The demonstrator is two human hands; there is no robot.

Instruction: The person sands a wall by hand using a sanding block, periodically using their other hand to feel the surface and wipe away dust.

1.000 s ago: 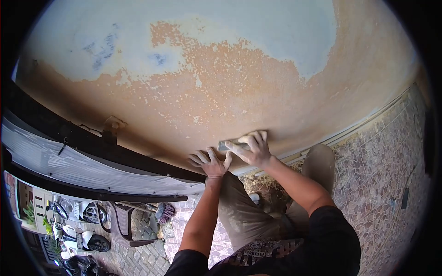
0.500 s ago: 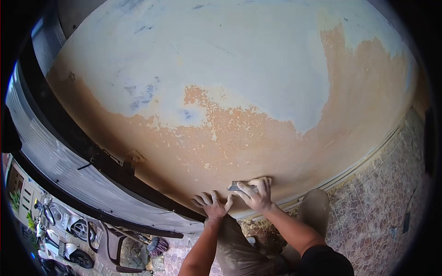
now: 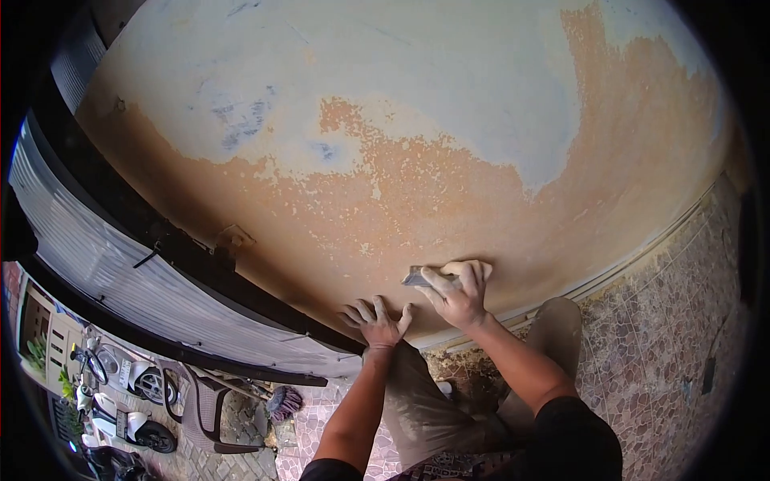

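Sanding block [image 3: 417, 277] has climbed higher up wall [image 3: 449, 144].

We are outdoors, at the street front of a house, crouched on a paved yard. A weathered outer wall [image 3: 417, 144] fills most of our view, its pale paint worn away to bare orange-brown plaster along the lower part. On the right the ground [image 3: 666, 321] is laid with small irregular stone paving. On the left runs a dark metal gate [image 3: 136, 264] with corrugated sheeting, and beyond it, far left, we see parked scooters [image 3: 128, 401] on a brick-paved lane.
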